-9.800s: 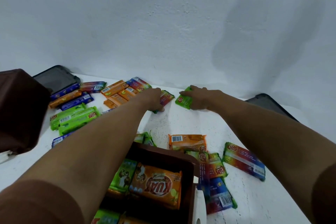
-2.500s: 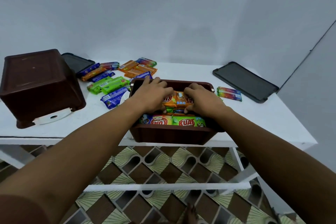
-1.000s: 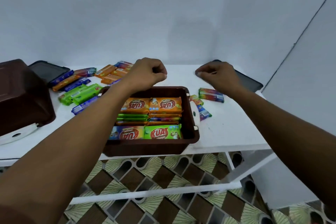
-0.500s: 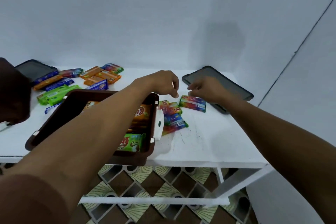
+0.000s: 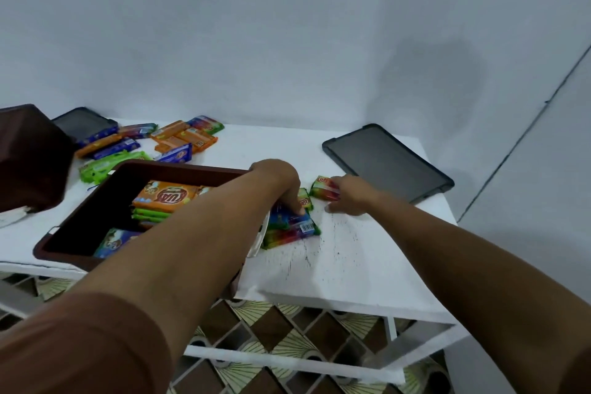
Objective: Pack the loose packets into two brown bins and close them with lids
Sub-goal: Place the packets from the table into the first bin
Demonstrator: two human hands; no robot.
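a: a white surface [image 5: 351,265] against a bare pale wall. what's new?
b: half a second ago both hands hovered just above the strays. now they are down on them. the left hand [image 5: 281,182] has its fingers [image 5: 295,206] curled onto the heap of packets [image 5: 294,229], seemingly pinching the top blue one. the open brown bin [image 5: 80,243], part filled, lies just left of those fingers.
a: and the right hand [image 5: 351,198]?
b: its fingers [image 5: 335,190] cover one end of the striped packet [image 5: 321,187], just right of the left fingers. gripping or only touching, i cannot tell.
a: what does that mean for the task?
b: i'd judge these strays go in next. beyond the right fingers a dark lid [image 5: 387,161] lies unused. far left of both hands, more loose packets [image 5: 179,137] wait by the overturned second bin [image 5: 28,157].
a: anything hidden?
b: the left forearm masks the open bin's right side, and the frame edge cuts off the second bin.
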